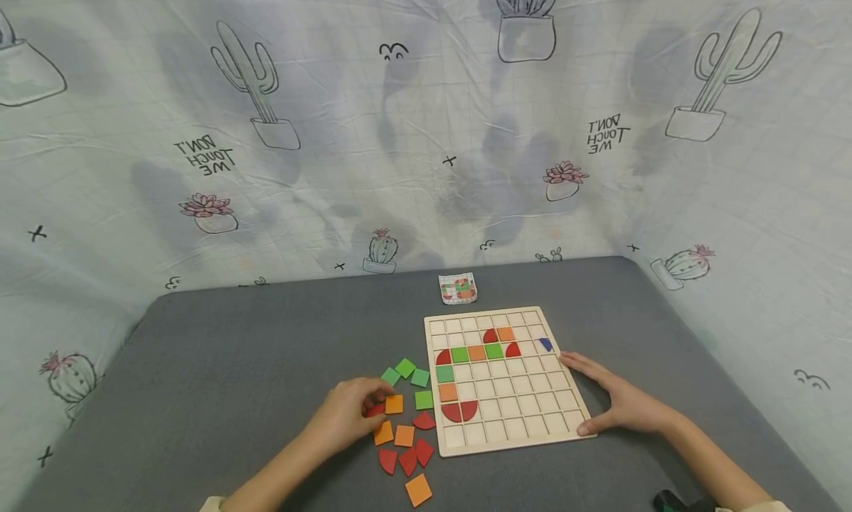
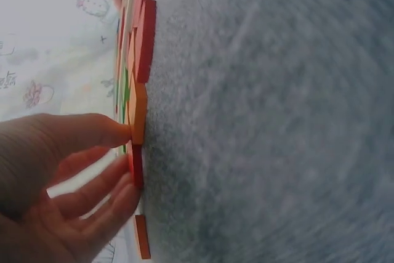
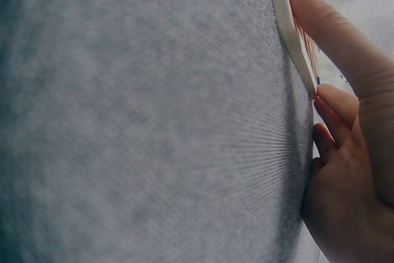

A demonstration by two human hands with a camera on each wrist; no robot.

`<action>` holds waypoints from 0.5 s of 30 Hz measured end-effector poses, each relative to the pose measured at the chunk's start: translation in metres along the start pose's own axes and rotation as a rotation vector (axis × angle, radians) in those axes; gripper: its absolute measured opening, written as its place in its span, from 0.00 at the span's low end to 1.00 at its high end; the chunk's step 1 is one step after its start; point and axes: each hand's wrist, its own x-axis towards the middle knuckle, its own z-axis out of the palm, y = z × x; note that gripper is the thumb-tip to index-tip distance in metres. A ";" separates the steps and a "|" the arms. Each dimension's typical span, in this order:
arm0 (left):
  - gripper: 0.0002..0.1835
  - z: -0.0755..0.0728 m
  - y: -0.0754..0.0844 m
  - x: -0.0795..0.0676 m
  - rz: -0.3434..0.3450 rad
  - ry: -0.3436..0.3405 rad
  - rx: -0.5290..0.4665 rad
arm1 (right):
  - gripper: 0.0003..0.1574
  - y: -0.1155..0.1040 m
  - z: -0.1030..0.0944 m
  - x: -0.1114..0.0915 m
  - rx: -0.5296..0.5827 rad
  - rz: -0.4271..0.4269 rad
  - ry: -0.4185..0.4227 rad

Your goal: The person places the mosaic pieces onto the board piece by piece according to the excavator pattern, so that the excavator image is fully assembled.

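My left hand point(image 1: 346, 412) curls over a red quarter-circle tile point(image 1: 376, 409) lying on the table among loose tiles. In the left wrist view, the fingertips touch that red tile point(image 2: 137, 167), and the thumb tip meets an orange square tile point(image 2: 140, 114) beside it. The fingers hide part of the red tile in the head view. Spread at the right edge of a wooden grid board point(image 1: 526, 408), my right hand point(image 1: 622, 401) rests its thumb near the lower corner and its fingers higher up. Red, green and orange tiles form a stepped pattern on the board, with a blue piece point(image 1: 546, 344) near the right side.
Green squares point(image 1: 405, 367), orange squares point(image 1: 404, 435) and red quarter-circles point(image 1: 408, 462) lie left of the board. Behind it is a small pattern card point(image 1: 458, 288). A dark object point(image 1: 668, 501) is at the front right. A printed curtain point(image 1: 426, 127) surrounds the grey table point(image 1: 233, 364).
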 end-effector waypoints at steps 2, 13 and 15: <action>0.16 0.000 -0.002 0.001 0.056 -0.019 0.010 | 0.64 0.000 0.000 0.000 0.001 0.003 -0.001; 0.16 -0.007 -0.010 -0.001 0.187 -0.035 0.219 | 0.64 0.001 0.001 0.001 0.030 -0.013 0.003; 0.16 -0.008 -0.011 -0.003 0.192 -0.014 0.244 | 0.64 0.001 0.001 0.000 0.030 -0.014 0.003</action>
